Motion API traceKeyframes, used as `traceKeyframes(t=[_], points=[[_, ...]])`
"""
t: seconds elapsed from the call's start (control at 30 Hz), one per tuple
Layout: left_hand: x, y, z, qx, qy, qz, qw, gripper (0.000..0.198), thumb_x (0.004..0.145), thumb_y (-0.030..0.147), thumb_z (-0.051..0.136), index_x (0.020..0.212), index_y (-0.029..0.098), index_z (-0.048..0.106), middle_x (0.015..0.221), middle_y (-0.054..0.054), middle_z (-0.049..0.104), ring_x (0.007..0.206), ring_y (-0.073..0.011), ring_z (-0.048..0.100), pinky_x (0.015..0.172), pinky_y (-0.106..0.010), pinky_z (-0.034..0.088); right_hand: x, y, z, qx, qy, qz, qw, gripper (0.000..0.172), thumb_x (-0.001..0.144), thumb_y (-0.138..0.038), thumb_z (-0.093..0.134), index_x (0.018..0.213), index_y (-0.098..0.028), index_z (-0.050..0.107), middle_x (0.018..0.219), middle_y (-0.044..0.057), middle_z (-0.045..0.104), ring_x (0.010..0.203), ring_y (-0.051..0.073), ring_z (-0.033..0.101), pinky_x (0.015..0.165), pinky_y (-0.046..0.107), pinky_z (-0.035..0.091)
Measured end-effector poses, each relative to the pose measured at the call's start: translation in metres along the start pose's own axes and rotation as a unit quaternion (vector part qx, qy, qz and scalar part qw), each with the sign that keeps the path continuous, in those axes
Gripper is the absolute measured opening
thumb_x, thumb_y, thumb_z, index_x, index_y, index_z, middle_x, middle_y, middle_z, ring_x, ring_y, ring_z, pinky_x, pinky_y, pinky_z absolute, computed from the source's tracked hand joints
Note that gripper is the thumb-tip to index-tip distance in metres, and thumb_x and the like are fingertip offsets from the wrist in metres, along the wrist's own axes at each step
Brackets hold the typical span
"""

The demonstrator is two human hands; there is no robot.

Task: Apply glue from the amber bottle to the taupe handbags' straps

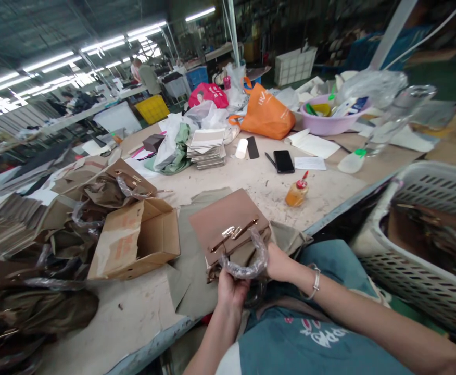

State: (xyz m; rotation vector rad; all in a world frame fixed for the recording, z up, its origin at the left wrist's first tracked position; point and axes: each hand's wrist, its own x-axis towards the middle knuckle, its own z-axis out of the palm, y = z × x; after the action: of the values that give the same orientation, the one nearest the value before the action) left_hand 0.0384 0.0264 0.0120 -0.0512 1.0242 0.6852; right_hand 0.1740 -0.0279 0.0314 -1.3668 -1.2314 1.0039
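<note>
A brown handbag [231, 219] with gold hardware lies at the table's near edge, its flap facing up. Its curved handle [257, 260] is wrapped in clear plastic. My left hand [231, 286] grips the bag's near side by the handle, fingers partly tucked beneath. At the bag's right side, my right hand [280, 263] is closed on the edge, its fingertips hidden by the bag. A grey-green cloth [192, 281] is spread beneath the bag.
An opened cardboard box [134, 242] and more brown bags [44, 307] lie to the left. A glue bottle [297, 192] with a red tip and a phone [283, 161] are beyond the handbag. A plastic basket [419, 255] holding brown bags stands on the right.
</note>
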Motion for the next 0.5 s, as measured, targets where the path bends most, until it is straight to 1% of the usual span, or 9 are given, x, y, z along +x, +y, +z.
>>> traceKeyframes(t=[0.07, 0.13, 0.17, 0.2, 0.23, 0.3, 0.37, 0.43, 0.5], points=[[0.002, 0.003, -0.002, 0.015, 0.035, 0.004, 0.999, 0.017, 0.084, 0.012, 0.053, 0.095, 0.012, 0.066, 0.076, -0.007, 0.071, 0.073, -0.0209, 0.069, 0.065, -0.032, 0.059, -0.006, 0.0, -0.009, 0.058, 0.083, 0.055, 0.993, 0.026, 0.069, -0.031, 0.065, 0.089, -0.016, 0.074, 0.089, 0.007, 0.073, 0.091, 0.03, 0.066, 0.092, 0.043, 0.051], [0.004, 0.007, -0.003, 0.018, 0.047, 0.017, 0.999, 0.014, 0.083, 0.012, 0.053, 0.091, 0.013, 0.065, 0.076, -0.006, 0.071, 0.069, -0.0199, 0.068, 0.059, -0.03, 0.058, -0.01, 0.002, -0.015, 0.168, 0.165, 0.116, 0.965, 0.04, 0.071, -0.035, 0.06, 0.105, -0.017, 0.069, 0.104, 0.008, 0.071, 0.098, 0.028, 0.066, 0.092, 0.042, 0.052], [0.005, 0.008, -0.003, 0.016, 0.051, 0.026, 0.998, 0.013, 0.083, 0.011, 0.053, 0.089, 0.013, 0.064, 0.074, -0.005, 0.07, 0.066, -0.019, 0.068, 0.057, -0.028, 0.057, -0.012, 0.003, -0.016, 0.218, 0.183, 0.133, 0.949, 0.048, 0.072, -0.038, 0.06, 0.115, -0.018, 0.064, 0.113, 0.009, 0.068, 0.102, 0.027, 0.065, 0.091, 0.041, 0.053], [0.006, 0.009, -0.004, 0.014, 0.059, 0.033, 0.998, 0.012, 0.083, 0.011, 0.053, 0.086, 0.013, 0.064, 0.073, -0.005, 0.07, 0.063, -0.0181, 0.067, 0.055, -0.027, 0.056, -0.013, 0.004, -0.017, 0.247, 0.187, 0.138, 0.941, 0.056, 0.072, -0.04, 0.061, 0.124, -0.02, 0.057, 0.122, 0.009, 0.064, 0.107, 0.027, 0.063, 0.093, 0.041, 0.052], [0.006, 0.01, -0.004, 0.012, 0.063, 0.04, 0.997, 0.011, 0.083, 0.011, 0.053, 0.085, 0.014, 0.064, 0.072, -0.004, 0.069, 0.062, -0.0177, 0.066, 0.053, -0.027, 0.056, -0.014, 0.004, -0.016, 0.245, 0.187, 0.133, 0.942, 0.063, 0.072, -0.042, 0.063, 0.131, -0.022, 0.052, 0.13, 0.009, 0.06, 0.114, 0.027, 0.06, 0.096, 0.042, 0.051], [0.005, 0.011, -0.006, 0.009, 0.057, 0.048, 0.997, 0.01, 0.082, 0.012, 0.055, 0.086, 0.013, 0.064, 0.074, -0.006, 0.069, 0.064, -0.0185, 0.067, 0.054, -0.027, 0.056, -0.015, 0.006, -0.011, 0.169, 0.176, 0.111, 0.963, 0.072, 0.07, -0.047, 0.07, 0.134, -0.021, 0.051, 0.138, 0.009, 0.053, 0.127, 0.028, 0.05, 0.107, 0.043, 0.041], [0.003, 0.01, -0.009, 0.004, 0.041, 0.05, 0.998, 0.013, 0.081, 0.014, 0.057, 0.09, 0.011, 0.065, 0.078, -0.008, 0.07, 0.069, -0.0209, 0.068, 0.058, -0.03, 0.057, -0.015, 0.012, -0.005, 0.088, 0.166, 0.1, 0.977, 0.07, 0.072, -0.052, 0.07, 0.131, -0.018, 0.056, 0.138, 0.01, 0.053, 0.133, 0.029, 0.044, 0.115, 0.043, 0.03], [0.004, 0.009, -0.013, -0.008, 0.038, 0.046, 0.998, 0.015, 0.081, 0.017, 0.057, 0.092, 0.01, 0.065, 0.08, -0.009, 0.071, 0.07, -0.022, 0.068, 0.059, -0.032, 0.058, -0.013, 0.024, 0.0, 0.065, 0.166, 0.105, 0.978, 0.068, 0.077, -0.057, 0.062, 0.132, -0.017, 0.056, 0.137, 0.01, 0.055, 0.132, 0.029, 0.045, 0.116, 0.044, 0.028], [0.007, 0.008, -0.017, -0.026, 0.027, 0.047, 0.998, 0.016, 0.082, 0.019, 0.057, 0.092, 0.009, 0.066, 0.081, -0.01, 0.072, 0.072, -0.0225, 0.069, 0.062, -0.033, 0.058, -0.008, 0.039, 0.006, 0.047, 0.19, 0.107, 0.975, 0.069, 0.078, -0.057, 0.059, 0.135, -0.019, 0.052, 0.136, 0.009, 0.055, 0.128, 0.03, 0.048, 0.115, 0.046, 0.03]])
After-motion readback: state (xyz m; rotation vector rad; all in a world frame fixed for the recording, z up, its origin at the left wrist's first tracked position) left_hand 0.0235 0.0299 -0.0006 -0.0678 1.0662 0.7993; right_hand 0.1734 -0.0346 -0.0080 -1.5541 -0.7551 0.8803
